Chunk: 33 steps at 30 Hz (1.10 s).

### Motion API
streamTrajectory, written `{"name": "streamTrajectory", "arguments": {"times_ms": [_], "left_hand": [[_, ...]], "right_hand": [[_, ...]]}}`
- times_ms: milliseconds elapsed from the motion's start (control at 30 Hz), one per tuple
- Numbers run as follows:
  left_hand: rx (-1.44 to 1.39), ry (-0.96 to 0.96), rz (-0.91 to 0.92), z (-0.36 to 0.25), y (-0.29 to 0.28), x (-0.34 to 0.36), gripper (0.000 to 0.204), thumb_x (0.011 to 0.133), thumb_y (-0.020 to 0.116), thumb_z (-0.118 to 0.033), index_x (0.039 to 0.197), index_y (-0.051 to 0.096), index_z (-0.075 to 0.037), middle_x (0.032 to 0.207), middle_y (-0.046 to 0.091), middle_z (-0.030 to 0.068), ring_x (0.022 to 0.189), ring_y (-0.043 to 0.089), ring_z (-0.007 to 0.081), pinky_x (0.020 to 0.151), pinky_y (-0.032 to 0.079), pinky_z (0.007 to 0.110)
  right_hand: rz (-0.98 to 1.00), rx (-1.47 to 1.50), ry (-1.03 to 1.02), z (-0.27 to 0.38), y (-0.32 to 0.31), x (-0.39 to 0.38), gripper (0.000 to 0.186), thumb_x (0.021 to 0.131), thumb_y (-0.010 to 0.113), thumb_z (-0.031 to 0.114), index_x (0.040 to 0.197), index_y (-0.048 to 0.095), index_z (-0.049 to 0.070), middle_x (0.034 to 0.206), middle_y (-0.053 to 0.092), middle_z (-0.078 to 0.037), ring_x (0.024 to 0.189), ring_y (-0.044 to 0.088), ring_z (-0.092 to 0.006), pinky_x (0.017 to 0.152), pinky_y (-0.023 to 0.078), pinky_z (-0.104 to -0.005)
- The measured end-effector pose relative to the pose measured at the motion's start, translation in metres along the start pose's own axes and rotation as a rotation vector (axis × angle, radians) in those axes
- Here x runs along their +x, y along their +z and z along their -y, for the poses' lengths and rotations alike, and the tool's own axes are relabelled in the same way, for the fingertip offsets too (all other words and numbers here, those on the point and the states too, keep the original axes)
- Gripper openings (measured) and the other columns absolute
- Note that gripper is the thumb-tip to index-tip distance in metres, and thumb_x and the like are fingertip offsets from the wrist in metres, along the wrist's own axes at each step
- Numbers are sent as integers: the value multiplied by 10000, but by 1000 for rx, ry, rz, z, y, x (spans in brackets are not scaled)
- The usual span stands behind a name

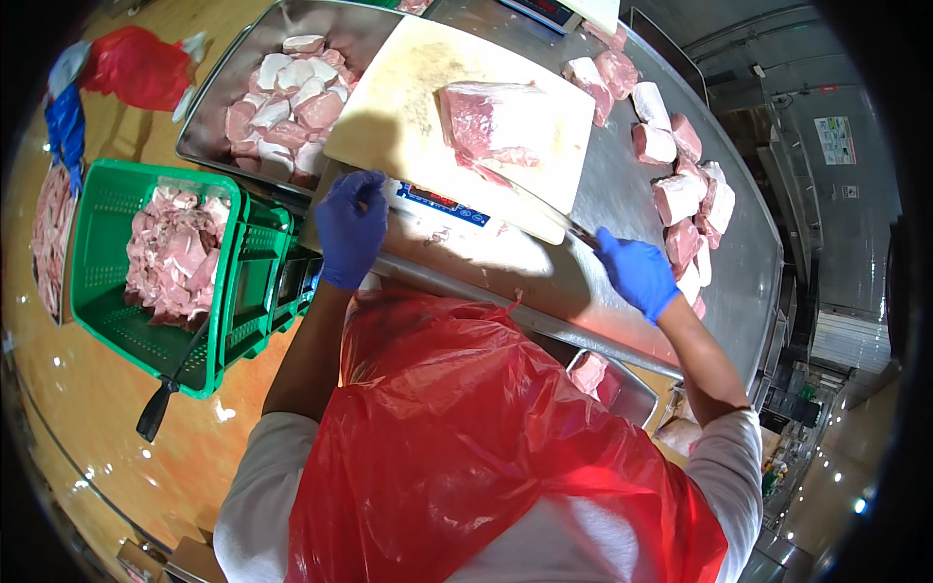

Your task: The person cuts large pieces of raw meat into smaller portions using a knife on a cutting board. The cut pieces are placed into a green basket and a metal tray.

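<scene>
A pale cutting board lies on the steel table, with a large slab of raw meat on it. My right hand, in a blue glove, grips a long knife whose blade crosses the board toward the slab. My left hand, also gloved, has its fingers curled together just beside the board's lower left corner; what they hold, if anything, is unclear. A scale display shows along the board's lower edge. Several meat pieces rest on the table at the right.
A steel tray of meat chunks sits left of the board; below it, a green basket holds trimmings. Another person in red works at the upper left. A smaller tray is below the table's front edge; another scale stands behind.
</scene>
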<state>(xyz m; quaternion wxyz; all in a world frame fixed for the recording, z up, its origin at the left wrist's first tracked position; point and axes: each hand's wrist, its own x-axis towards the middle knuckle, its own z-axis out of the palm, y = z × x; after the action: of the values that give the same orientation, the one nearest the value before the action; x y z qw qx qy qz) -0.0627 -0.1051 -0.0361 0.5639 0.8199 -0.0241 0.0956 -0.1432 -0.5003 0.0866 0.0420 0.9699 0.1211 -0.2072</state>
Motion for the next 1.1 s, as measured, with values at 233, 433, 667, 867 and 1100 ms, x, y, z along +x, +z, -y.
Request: {"name": "streamTrajectory", "arguments": {"times_ms": [233,433,667,867,1100], "left_hand": [[278,444,29,-55,91,10,283,840,730,-98,1109,643,-82,1052,623,132,973,634,336,815,540,430],[160,433,-41,-12,105,34,224,741,737,-69,960,696,-46,938,665,136,832,653,341,768,545,396],[122,284,-58,-14,83,29,190,742,759,-77,922,699,-65,831,681,83,730,659,225,704,538,350],[196,201,-372,2,9,26,91,790,737,-66,874,703,-53,820,679,45,709,603,128,649,509,299],[1180,-207,-408,124,-265,-11,678,790,809,-237,1334,526,52,1277,599,297,1077,587,498,939,477,536]], "right_hand": [[-456,337,47,38,18,0,211,1004,608,255,1059,513,75,713,642,-254,659,630,-481,573,488,-557],[-521,391,16,86,-4,57,218,1027,548,288,1070,517,77,780,663,-255,717,650,-466,625,508,-560],[-367,177,-114,95,-12,122,218,1011,518,248,1173,556,108,864,699,-231,816,686,-435,702,537,-533],[-125,3,-64,26,-12,56,265,990,554,243,1246,567,175,867,707,-207,779,694,-418,647,537,-523],[-539,645,118,-31,49,-39,267,1033,614,208,1204,581,5,735,682,-126,563,620,-226,546,504,-396]]}}
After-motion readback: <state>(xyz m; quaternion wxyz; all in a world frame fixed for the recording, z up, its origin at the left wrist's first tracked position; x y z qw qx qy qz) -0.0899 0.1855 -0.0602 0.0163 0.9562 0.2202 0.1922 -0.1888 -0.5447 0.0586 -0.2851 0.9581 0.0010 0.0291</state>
